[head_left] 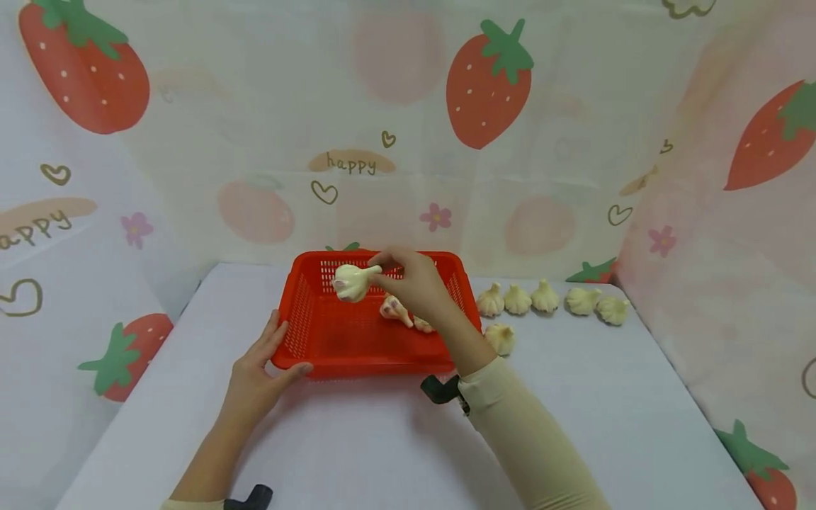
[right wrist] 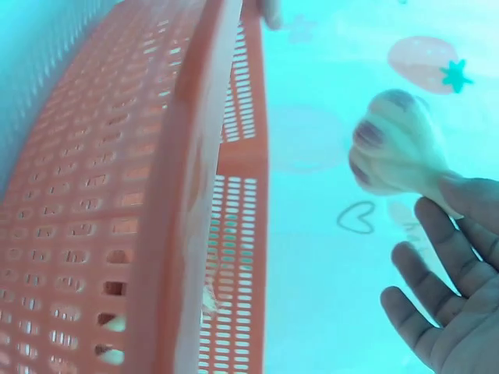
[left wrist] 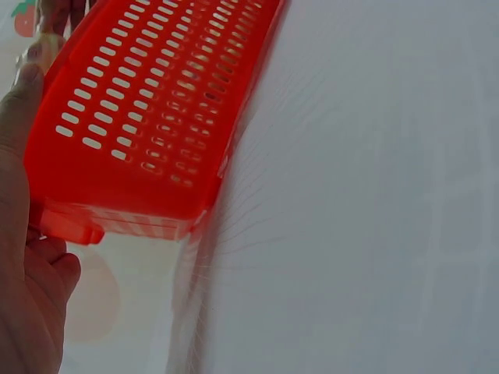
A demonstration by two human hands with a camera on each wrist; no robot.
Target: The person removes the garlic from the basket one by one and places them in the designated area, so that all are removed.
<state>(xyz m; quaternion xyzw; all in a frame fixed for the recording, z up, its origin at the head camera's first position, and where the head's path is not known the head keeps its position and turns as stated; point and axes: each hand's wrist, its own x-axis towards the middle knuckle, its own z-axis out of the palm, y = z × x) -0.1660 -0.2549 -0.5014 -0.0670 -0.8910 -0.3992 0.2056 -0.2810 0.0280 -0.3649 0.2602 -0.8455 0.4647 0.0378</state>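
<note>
Above the red plastic basket (head_left: 357,365), my right hand (head_left: 417,287) pinches a garlic bulb (head_left: 350,283) by its stem between thumb and fingertips. The bulb (right wrist: 398,144) points away from the hand, with purplish patches showing in the right wrist view. At the basket's front left corner, my left hand (head_left: 255,375) holds the rim, thumb at the front and fingers along the left side. Inside the basket lie a garlic bulb (head_left: 395,310) and another (head_left: 423,325), partly hidden by the right arm.
Right of the basket, several garlic bulbs (head_left: 544,297) stand in a row on the white table (head_left: 574,425). One more bulb (head_left: 500,339) sits in front of that row, close to the basket. A strawberry-printed cloth (head_left: 395,205) hangs behind and at both sides.
</note>
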